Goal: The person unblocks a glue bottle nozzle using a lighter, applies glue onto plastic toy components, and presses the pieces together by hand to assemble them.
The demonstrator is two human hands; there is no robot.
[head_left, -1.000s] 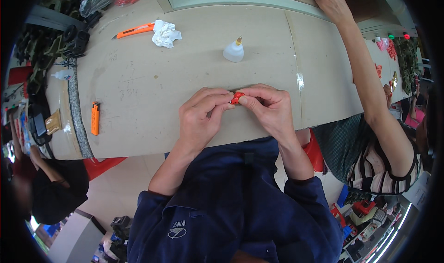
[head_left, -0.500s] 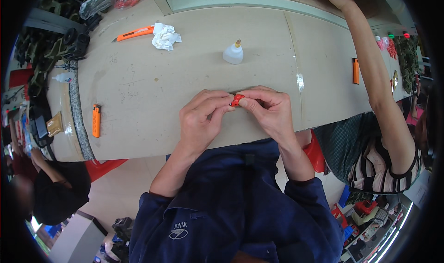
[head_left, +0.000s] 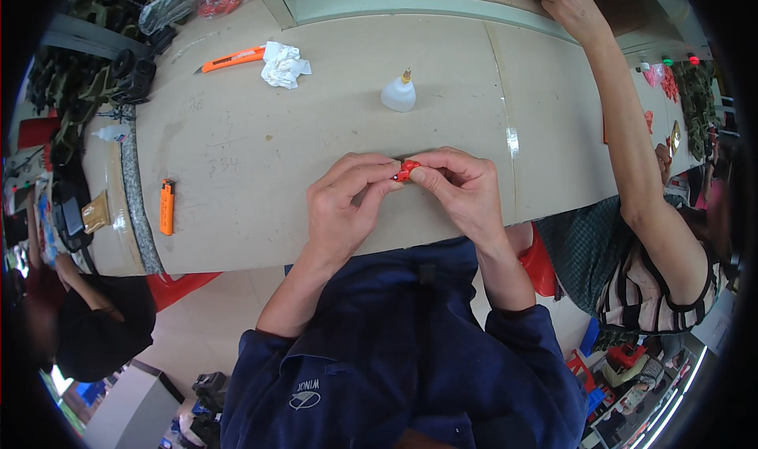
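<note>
Between my hands, just above the table's near part, is a small red plastic piece (head_left: 407, 170), mostly covered by fingers; its exact kind I cannot make out. My left hand (head_left: 347, 200) pinches its left end between thumb and fingertips. On the other end, my right hand (head_left: 462, 184) grips it with thumb and forefinger. Beyond the hands a white squeeze bottle (head_left: 398, 95) with a thin yellowish nozzle stands upright on the table.
On the beige table (head_left: 316, 125) lie an orange box cutter (head_left: 233, 59), crumpled white tissue (head_left: 285, 65) and an orange lighter (head_left: 166, 206). A shelf (head_left: 355, 5) with red pieces borders the far side. From the right, a co-worker's arm (head_left: 632, 125) reaches to it.
My hands stay in place, the red piece slightly more exposed between them. The co-worker's hand at the shelf has drawn back a little, and that arm now covers most of the right-hand orange lighter.
</note>
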